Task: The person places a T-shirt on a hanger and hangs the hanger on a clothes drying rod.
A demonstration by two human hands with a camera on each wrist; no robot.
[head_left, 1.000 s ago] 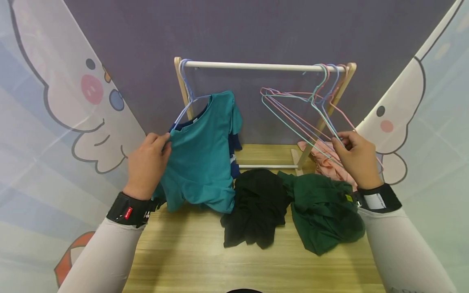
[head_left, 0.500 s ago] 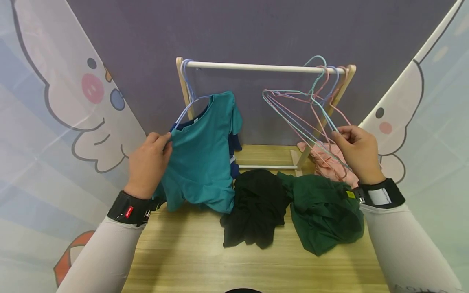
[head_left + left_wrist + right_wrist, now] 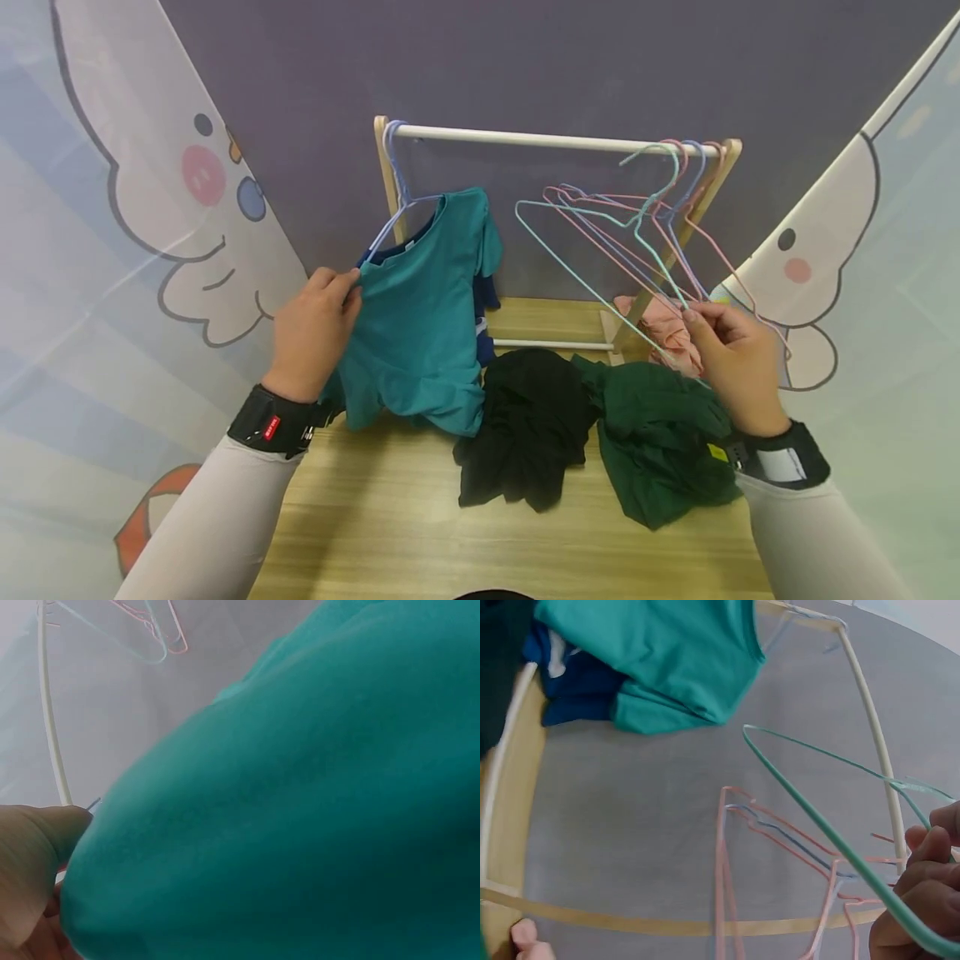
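My left hand (image 3: 315,333) pinches the shoulder of a teal T-shirt (image 3: 420,333), which hangs from a lavender hanger (image 3: 388,225) at the rack's left end. In the left wrist view the teal cloth fills most of the frame beside my thumb. With thumb and fingers, my right hand (image 3: 738,358) grips a mint-green hanger (image 3: 577,271) by its side; its hook stands off the rail, in front of it. Behind it, several pink and lavender hangers (image 3: 832,859) hang at the rack's right end.
The rack's white rail (image 3: 525,142) rests on wooden end posts. On the wooden floor (image 3: 405,517) lie a black garment (image 3: 525,425), a dark green garment (image 3: 660,433) and a pink garment (image 3: 671,329). A dark blue garment (image 3: 581,686) shows behind the teal shirt. Printed curtains stand at both sides.
The mint-green hanger has been lifted off the rail by my right hand and drawn toward me, away from the other hangers. My left hand keeps its hold on the teal T-shirt.
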